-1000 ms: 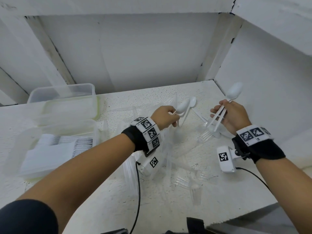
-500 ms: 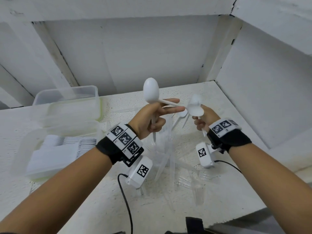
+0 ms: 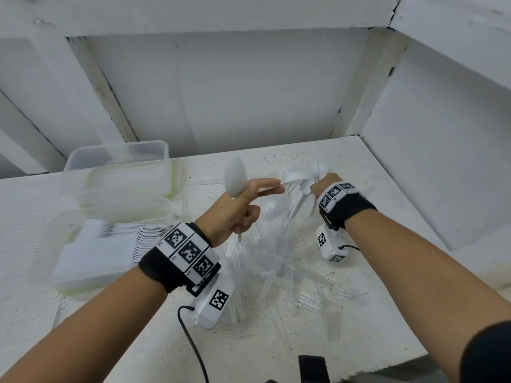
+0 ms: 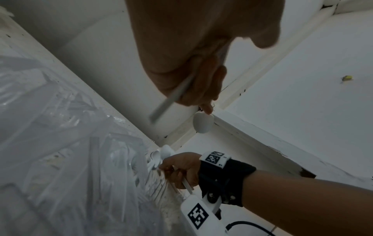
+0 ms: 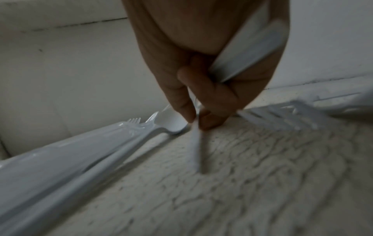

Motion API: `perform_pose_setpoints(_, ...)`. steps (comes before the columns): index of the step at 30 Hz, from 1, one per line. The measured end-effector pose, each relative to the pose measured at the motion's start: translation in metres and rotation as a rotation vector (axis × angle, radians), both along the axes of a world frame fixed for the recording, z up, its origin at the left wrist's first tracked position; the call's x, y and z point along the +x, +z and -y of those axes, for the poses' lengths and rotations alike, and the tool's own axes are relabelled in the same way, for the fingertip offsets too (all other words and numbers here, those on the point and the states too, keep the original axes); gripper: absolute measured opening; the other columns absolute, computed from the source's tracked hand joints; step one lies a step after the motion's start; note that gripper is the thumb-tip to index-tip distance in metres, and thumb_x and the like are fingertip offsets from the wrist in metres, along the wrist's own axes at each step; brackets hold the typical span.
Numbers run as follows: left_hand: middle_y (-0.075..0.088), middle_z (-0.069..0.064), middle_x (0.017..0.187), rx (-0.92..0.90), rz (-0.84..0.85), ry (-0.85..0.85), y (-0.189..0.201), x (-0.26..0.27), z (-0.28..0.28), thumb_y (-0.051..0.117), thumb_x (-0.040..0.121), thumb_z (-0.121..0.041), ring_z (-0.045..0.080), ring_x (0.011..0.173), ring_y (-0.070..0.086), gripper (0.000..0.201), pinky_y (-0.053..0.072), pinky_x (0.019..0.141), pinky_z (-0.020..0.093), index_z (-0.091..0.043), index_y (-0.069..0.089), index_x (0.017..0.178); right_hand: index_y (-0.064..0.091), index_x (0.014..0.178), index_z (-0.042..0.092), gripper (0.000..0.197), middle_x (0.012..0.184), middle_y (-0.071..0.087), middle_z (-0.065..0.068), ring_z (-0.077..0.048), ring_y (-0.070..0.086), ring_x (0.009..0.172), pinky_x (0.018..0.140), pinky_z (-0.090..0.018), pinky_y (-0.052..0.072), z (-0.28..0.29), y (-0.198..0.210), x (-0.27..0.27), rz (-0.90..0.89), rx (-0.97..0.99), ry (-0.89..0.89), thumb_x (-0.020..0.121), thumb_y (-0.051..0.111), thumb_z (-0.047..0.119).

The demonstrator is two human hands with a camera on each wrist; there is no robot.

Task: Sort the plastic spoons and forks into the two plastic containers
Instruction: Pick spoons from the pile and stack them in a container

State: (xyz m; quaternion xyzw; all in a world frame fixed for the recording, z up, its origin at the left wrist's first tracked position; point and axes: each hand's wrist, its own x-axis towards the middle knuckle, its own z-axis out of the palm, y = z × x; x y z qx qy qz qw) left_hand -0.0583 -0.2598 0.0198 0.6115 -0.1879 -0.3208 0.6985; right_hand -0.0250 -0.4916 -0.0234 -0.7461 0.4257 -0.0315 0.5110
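L hand [image 3: 235,214] grips white spoon [image 3: 235,176]; R hand [image 3: 325,183] apparently pinches spoons [image 3: 305,186].

white spoon [image 3: 235,176] held raised | clear forks [image 3: 276,261] piled | containers [image 3: 121,161] left

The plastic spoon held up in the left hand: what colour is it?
White; the head view shows the plastic spoon best.

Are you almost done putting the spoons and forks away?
Not yet. The near container already holds a neat stack of cutlery; the far container looks empty. The left hand holds a spoon, and the right hand grips more spoons. A pile of clear forks still lies on the table.
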Motion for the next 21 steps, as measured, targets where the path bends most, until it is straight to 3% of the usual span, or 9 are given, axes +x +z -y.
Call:
perform_pose_setpoints(2, 0.065, -0.002, 0.119, 0.036, -0.058, 0.075, 0.001, 0.000, 0.001, 0.038, 0.083, -0.069, 0.007, 0.044, 0.032, 0.060, 0.024, 0.039, 0.017, -0.022, 0.061, 0.112, 0.050, 0.128, -0.002, 0.041, 0.130, 0.052, -0.018, -0.007, 0.030, 0.058, 0.049, -0.017, 0.032, 0.006, -0.003, -0.001, -0.042, -0.034, 0.072, 0.091, 0.053, 0.017)
perform_pose_setpoints(4, 0.069, -0.003, 0.113, 0.087, -0.078, 0.148, 0.000, -0.001, 0.002, 0.033, 0.089, -0.060, 0.009, 0.042, 0.033, 0.054, 0.025, 0.038, 0.017, -0.020, 0.063, 0.107, 0.051, 0.124, -0.006, 0.036, 0.118, 0.058, -0.019, -0.009, 0.037, 0.057, 0.043, -0.016, 0.038, 0.009, 0.002, -0.005, -0.096, -0.015, 0.121, 0.092, 0.049, 0.013)
perform_pose_setpoints(6, 0.071, -0.002, 0.107, 0.130, -0.086, 0.215, -0.002, 0.000, 0.002, 0.032, 0.095, -0.051, 0.009, 0.041, 0.032, 0.047, 0.026, 0.037, 0.017, -0.019, 0.065, 0.102, 0.057, 0.104, -0.003, 0.022, 0.090, 0.063, -0.015, -0.013, 0.039, 0.054, 0.045, -0.022, 0.036, 0.014, 0.005, -0.007, -0.107, 0.032, 0.077, 0.093, 0.043, 0.009)
perform_pose_setpoints(9, 0.072, -0.002, 0.101, 0.172, -0.085, 0.296, -0.005, 0.003, 0.000, 0.035, 0.097, -0.045, 0.008, 0.041, 0.034, 0.041, 0.027, 0.037, 0.017, -0.019, 0.066, 0.095, 0.051, 0.078, 0.005, 0.013, 0.062, 0.049, -0.005, -0.016, 0.035, 0.049, 0.047, -0.024, 0.028, 0.021, 0.010, -0.010, -0.059, 0.138, -0.124, 0.088, 0.045, 0.010)
perform_pose_setpoints(11, 0.073, -0.002, 0.095, 0.193, -0.070, 0.320, -0.005, 0.004, 0.000, 0.039, 0.097, -0.044, 0.008, 0.042, 0.035, 0.038, 0.027, 0.040, 0.017, -0.018, 0.066, 0.091, 0.046, 0.070, 0.006, 0.017, 0.058, 0.040, -0.004, -0.015, 0.035, 0.048, 0.046, -0.022, 0.031, 0.020, 0.008, -0.014, 0.006, 0.219, -0.164, 0.087, 0.046, 0.010)
perform_pose_setpoints(14, 0.066, 0.002, 0.090, 0.238, -0.022, 0.314, -0.006, 0.004, 0.000, 0.046, 0.094, -0.040, 0.009, 0.047, 0.032, 0.031, 0.025, 0.043, 0.019, -0.017, 0.065, 0.087, 0.048, 0.076, 0.007, 0.014, 0.056, 0.040, -0.004, -0.013, 0.037, 0.046, 0.040, -0.017, 0.037, 0.010, 0.004, -0.019, 0.073, 0.283, -0.120, 0.089, 0.049, 0.012)
perform_pose_setpoints(18, 0.051, 0.008, 0.092, 0.269, 0.096, 0.189, -0.005, 0.000, -0.004, 0.060, 0.082, -0.050, 0.006, 0.049, 0.032, 0.034, 0.026, 0.042, 0.017, -0.020, 0.065, 0.097, 0.051, 0.080, 0.011, 0.015, 0.063, 0.041, -0.002, -0.008, 0.034, 0.036, 0.035, -0.011, 0.029, -0.007, 0.001, -0.017, -0.020, 0.317, 0.040, 0.093, 0.046, 0.014)
perform_pose_setpoints(21, 0.050, 0.009, 0.082, 0.302, 0.146, 0.098, -0.002, -0.005, -0.008, 0.051, 0.087, -0.052, 0.004, 0.048, 0.032, 0.032, 0.028, 0.043, 0.016, -0.026, 0.063, 0.101, 0.053, 0.083, 0.014, 0.015, 0.068, 0.043, -0.001, -0.004, 0.027, 0.029, 0.032, -0.011, 0.022, -0.019, 0.009, -0.020, -0.035, 0.375, 0.121, 0.094, 0.048, 0.023)
